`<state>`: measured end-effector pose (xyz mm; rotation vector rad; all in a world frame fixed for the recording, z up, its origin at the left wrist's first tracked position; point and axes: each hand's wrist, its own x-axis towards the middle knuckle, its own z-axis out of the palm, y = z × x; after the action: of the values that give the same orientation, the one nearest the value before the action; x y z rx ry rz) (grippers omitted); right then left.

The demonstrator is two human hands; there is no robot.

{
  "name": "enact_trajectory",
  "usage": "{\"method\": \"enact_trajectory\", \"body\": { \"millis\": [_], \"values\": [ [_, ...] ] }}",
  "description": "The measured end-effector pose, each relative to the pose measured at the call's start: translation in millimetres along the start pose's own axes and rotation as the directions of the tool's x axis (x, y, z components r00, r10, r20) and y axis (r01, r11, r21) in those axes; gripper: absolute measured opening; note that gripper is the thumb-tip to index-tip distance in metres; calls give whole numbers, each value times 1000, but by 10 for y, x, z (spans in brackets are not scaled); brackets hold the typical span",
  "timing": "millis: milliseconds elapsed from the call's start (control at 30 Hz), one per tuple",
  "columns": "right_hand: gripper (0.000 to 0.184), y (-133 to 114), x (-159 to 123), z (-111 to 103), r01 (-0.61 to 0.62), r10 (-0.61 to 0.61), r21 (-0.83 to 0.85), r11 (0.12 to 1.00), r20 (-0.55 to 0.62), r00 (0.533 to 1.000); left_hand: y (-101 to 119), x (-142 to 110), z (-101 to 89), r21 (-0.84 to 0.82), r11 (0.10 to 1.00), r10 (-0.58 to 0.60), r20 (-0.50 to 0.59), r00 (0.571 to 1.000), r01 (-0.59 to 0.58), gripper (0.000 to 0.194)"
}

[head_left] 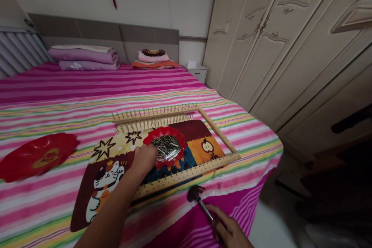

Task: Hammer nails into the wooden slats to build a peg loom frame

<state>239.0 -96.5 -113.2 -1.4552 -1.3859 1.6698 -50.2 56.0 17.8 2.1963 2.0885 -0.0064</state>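
My left hand (146, 157) is at the left rim of a scalloped red dish (149, 136). Its fingers curl closed over the edge beside a heap of shiny nails (168, 147); the fingertips are hidden. In my right hand (228, 226) is a claw hammer (205, 208), gripped by the handle, its dark head (195, 192) resting over the near side of the bed. Around the dish lies a rectangular wooden frame (217, 128), with rows of nails standing upright along its far rail (154, 115) and small holes and nails along the near rail (200, 169).
Beneath the frame and dish lies a mat with a cat picture (78, 211). A larger red tray (27, 155) sits at the left on the striped bed cover (95, 99). Folded bedding (87, 55) stands by the headboard. Tall wardrobes (261, 46) line the right side.
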Motion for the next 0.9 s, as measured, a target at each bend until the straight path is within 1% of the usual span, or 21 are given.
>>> {"method": "enact_trajectory", "body": {
  "millis": [33, 67, 100, 133, 167, 200, 233, 267, 300, 333, 367, 400, 467, 567, 633, 700, 833, 900],
  "values": [
    [62, -13, -7, 9, 0, 0, 10, 1000, -6, 1000, -23, -40, -35, -37, 999, -5, -4, 1000, 5, 23],
    [62, -26, -15, 20, 0, 1, 22, 1000, -15, 1000, -52, -90, -67, -110, 994, -22, -8, 1000, 21, 22],
    [62, -41, -23, 30, -2, 3, 33, 999, -28, 1000, -88, -148, -95, -221, 974, -50, -14, 999, 45, 22],
    [61, -53, -30, 40, -4, 6, 41, 999, -43, 999, -128, -212, -114, -364, 928, -89, -13, 996, 78, 22],
    [60, -63, -34, 47, -7, 10, 45, 999, -56, 998, -173, -282, -122, -525, 844, -131, -2, 991, 111, 23],
    [60, -69, -36, 50, -14, 16, 43, 999, -64, 998, -220, -357, -120, -677, 723, -170, 22, 985, 140, 25],
    [60, -69, -35, 51, -23, 26, 37, 999, -66, 997, -268, -435, -109, -795, 585, -196, 56, 979, 163, 28],
    [61, -64, -32, 48, -35, 37, 30, 999, -62, 997, -315, -514, -90, -878, 441, -212, 100, 972, 187, 30],
    [63, -53, -27, 44, -48, 50, 22, 999, -56, 997, -361, -592, -67, -927, 310, -223, 147, 964, 213, 33],
    [64, -39, -22, 39, -60, 61, 17, 998, -50, 997, -402, -669, -41, -949, 207, -227, 188, 955, 237, 36],
    [64, -21, -17, 34, -67, 67, 12, 998, -49, 997, -439, -743, -15, -956, 140, -234, 220, 947, 257, 39],
    [64, -4, -13, 30, -70, 71, 9, 997, -53, 996, -470, -811, 11, -955, 107, -245, 246, 938, 278, 42],
    [64, 27, -7, 28, -69, 70, 6, 998, -69, 995, -515, -927, 66, -944, 105, -284, 273, 919, 313, 47],
    [65, 43, -4, 34, -78, 78, 7, 997, -70, 994, -544, -1042, 164, -918, 168, -359, 281, 890, 358, 50],
    [63, 35, -4, 37, -87, 88, 17, 996, -66, 994, -546, -1081, 240, -913, 226, -396, 231, 889, 339, 47],
    [61, 21, -5, 39, -93, 95, 27, 995, -73, 993, -539, -1097, 317, -910, 263, -409, 196, 891, 321, 44],
    [65, 21, -5, 39, -126, 128, 33, 992, -81, 988, -530, -1088, 445, -881, 304, -436, 209, 875, 362, 42],
    [68, 42, -3, 39, -135, 137, 34, 990, -81, 987, -533, -1080, 488, -867, 341, -444, 192, 875, 363, 40]
  ]
}}
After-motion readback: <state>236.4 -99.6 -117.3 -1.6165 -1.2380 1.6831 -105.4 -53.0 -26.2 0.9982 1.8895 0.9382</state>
